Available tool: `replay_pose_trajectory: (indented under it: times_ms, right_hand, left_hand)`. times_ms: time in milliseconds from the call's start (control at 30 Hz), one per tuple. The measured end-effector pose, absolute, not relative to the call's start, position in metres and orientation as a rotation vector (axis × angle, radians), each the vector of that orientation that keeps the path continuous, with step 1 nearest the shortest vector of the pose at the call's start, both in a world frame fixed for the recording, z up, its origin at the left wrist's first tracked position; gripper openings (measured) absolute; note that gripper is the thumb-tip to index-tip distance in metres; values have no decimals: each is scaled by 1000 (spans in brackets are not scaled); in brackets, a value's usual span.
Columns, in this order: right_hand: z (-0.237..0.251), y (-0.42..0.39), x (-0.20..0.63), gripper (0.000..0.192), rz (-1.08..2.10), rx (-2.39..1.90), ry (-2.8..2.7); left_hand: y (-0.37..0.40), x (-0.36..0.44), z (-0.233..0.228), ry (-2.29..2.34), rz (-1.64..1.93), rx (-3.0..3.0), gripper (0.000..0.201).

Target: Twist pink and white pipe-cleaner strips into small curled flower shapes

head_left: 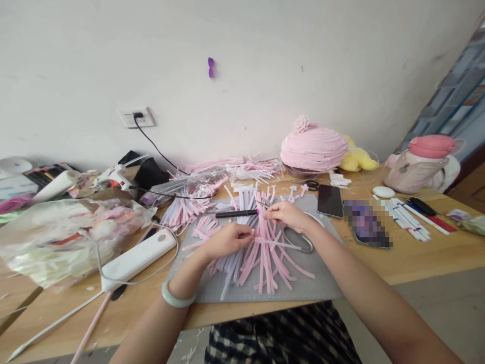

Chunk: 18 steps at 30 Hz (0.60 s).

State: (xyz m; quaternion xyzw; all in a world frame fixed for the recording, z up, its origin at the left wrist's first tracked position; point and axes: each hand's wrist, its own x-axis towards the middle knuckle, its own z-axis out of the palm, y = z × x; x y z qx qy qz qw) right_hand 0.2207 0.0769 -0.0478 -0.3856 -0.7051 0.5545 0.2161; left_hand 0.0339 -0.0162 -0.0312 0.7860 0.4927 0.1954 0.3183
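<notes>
- Both hands, the left hand [227, 241] and the right hand [287, 215], work over a heap of pink strips [261, 258] that covers most of the grey mat [326, 283].
- Just beyond the fingers lies a black pen [235, 214]; scissors [299, 238] sit tight under the right wrist.
- Left of the left hand, a white power strip [138, 258] and its cables block the tabletop [417, 258].
- Right of the right hand, a phone [330, 200] lies near; bare wood opens past the mat's near right corner (the widest free stretch).
</notes>
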Motion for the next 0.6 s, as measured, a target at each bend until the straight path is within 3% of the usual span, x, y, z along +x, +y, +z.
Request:
replay_pose_trajectory:
  times_ms: [233,400,600]
  right_hand:
    - [-38,67,220,25,1761,-834,-1951]
    - [-53,63,209,20,1811,-989,-2082]
    - [-61,79,213,24,1602,-1065,-1963]
  left_hand:
    - [-4,24,-39,2061,945,1862,24]
    - [-8,31,-36,1673,1245,1632,27]
    - [-15,32,-27,1322,891,1668,25]
